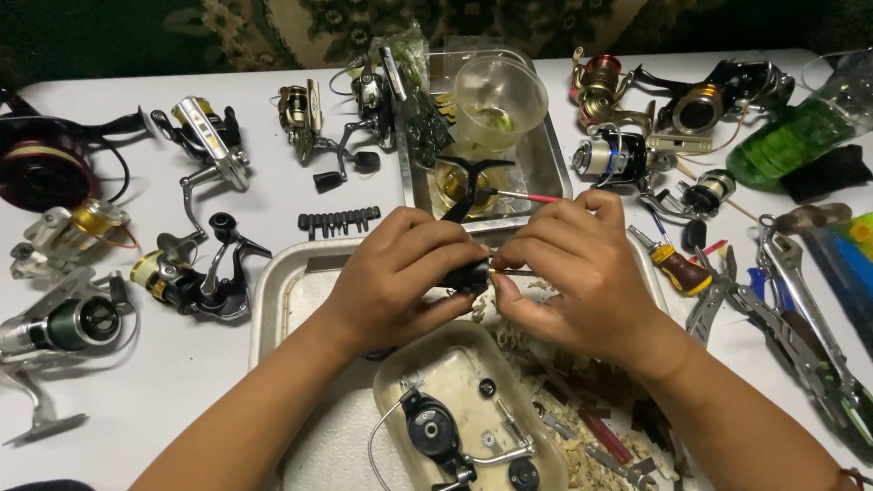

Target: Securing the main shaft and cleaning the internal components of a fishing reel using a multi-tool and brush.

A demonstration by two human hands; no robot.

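Small black reel part (470, 274) pinched between left hand (400, 273) fingers, right hand (582, 273) fingers closed on its brass shaft (511, 271)

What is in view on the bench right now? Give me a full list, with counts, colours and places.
Fishing reels: about ten, black, gold and silver, spread over left and far right.
White table: one, under everything.
Metal trays: two, silver, one at centre, one behind it.
Oval dish: one, cream, near centre, holding reel parts.
Clear plastic cup: one, in far tray.
Bit rack: one, black, left of far tray.
Screwdriver: one, yellow and red handle, right.
Pliers and wrenches: several, silver, right.
Green bottle: one, far right.
Small black part: one, between both hands.
Left hand: gripping the part.
Right hand: gripping the part.
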